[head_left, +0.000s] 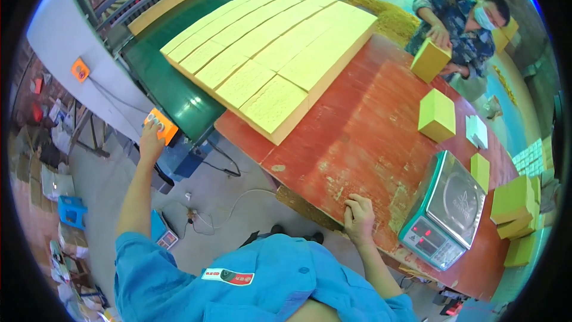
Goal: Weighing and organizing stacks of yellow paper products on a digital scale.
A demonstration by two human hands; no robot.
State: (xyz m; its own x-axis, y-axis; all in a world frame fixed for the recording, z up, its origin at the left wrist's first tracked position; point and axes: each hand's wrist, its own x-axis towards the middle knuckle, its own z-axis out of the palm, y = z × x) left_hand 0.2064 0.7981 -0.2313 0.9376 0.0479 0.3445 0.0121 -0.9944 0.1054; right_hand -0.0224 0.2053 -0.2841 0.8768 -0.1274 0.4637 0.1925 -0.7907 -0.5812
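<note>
My left hand (151,139) reaches out to an orange control box (164,124) beside the green conveyor belt (179,92). Its fingers lie stretched over the round buttons, touching the box without being wrapped round it. Loosely curled, my right hand (359,217) rests on the near edge of the red tabletop (333,170), with nothing visible in its fingers. A large slab of yellow blocks (268,53), cut by lines into several rows, lies partly over the belt and partly over the tabletop.
A scale (444,210) with a steel pan stands right of my right hand. Yellow blocks (437,114) and a stack of yellow pieces (513,206) line the right side. Across the table a masked co-worker (456,33) holds a yellow block (430,61). A cable (232,209) trails across the floor.
</note>
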